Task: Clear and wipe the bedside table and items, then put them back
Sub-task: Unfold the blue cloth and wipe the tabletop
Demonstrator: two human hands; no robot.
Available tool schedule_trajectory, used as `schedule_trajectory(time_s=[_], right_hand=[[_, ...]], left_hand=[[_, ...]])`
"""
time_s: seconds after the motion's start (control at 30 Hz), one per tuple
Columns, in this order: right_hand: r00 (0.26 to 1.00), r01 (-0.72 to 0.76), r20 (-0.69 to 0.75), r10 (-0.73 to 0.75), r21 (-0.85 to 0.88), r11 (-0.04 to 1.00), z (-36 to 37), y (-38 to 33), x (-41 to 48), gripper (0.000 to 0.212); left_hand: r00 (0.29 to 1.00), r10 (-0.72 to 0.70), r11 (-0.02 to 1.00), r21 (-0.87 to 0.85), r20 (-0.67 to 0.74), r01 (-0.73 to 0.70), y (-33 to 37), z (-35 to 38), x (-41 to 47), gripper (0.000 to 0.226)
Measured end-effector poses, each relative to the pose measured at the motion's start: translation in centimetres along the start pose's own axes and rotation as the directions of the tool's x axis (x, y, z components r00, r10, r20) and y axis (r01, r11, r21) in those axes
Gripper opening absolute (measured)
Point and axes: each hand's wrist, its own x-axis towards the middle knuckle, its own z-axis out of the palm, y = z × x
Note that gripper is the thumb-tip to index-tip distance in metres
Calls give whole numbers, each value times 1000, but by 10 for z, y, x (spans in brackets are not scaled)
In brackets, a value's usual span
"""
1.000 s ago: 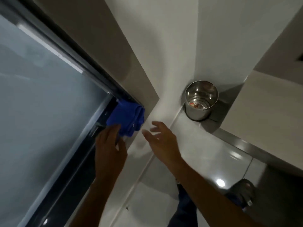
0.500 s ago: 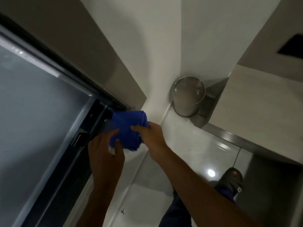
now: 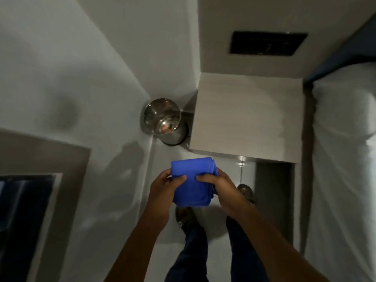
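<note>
Blue cloth (image 3: pixel 191 183), folded into a thick pad, sits between both hands out in front of me, held in the air above the pale floor (image 3: pixel 130 200) and just short of the near edge of the bedside table (image 3: pixel 247 119). My left hand (image 3: pixel 163 191) grips the cloth's left side, thumb laid across the top face and pointing right, the other fingers curled underneath where I can't see them. My right hand (image 3: pixel 222 189) mirrors it on the right side, thumb pressed flat on top and pointing left, so the two thumb tips nearly meet at the middle of the cloth; the remaining fingers wrap round the right edge and under. Both hands are pinching the cloth rather than spread. Both forearms run up from the bottom of the view and angle inward, wrists bent slightly down. The table top is a light wood-grain slab set in the corner against the wall, with a white bed (image 3: pixel 343 159) just beside it on the right. A shiny metal bin (image 3: pixel 162 121) stands on the floor touching the table's left side, something small and reddish at its bottom. Below the hands I see dark trousers (image 3: pixel 193 247) and sandalled feet, and at far left a dark window (image 3: pixel 22 220) in a grey frame.
</note>
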Motion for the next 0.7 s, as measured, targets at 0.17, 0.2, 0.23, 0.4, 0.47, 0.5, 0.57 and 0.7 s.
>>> schedule_trajectory(time_s=[0.17,0.2,0.23,0.4,0.47,0.5,0.57,0.7], right_hand=[[989,-14,-143,30,109,994,-90,-7,5,56],[988,-25,-145,45,131,991,-106,-10,6,56],[991,-39,-125,57,142,989,-120,-12,8,54],[993,-65,-87,76,120,991,-184,-27,22,35],[973,-54,-219,72,89,995,-212,-31,34,33],[952,-50,-300,65,57,997,-220,-33,41,34],[894,-57,-449,21,-66,996,-240,-34,58,36],[811,-99,-573,-115,-329,939,-265,-40,88,39]], left_hand=[[992,-34,999,-14,125,37,4,79,18,33],[987,-61,998,-4,145,62,4,94,22,36],[983,-84,996,0,166,85,4,107,25,38],[970,-103,992,100,220,83,5,182,54,36],[971,-65,986,166,232,27,3,214,68,39],[969,-34,982,189,245,-14,4,225,75,42],[961,-1,954,289,276,-82,0,253,90,47],[924,42,792,551,380,-262,-8,295,118,50]])
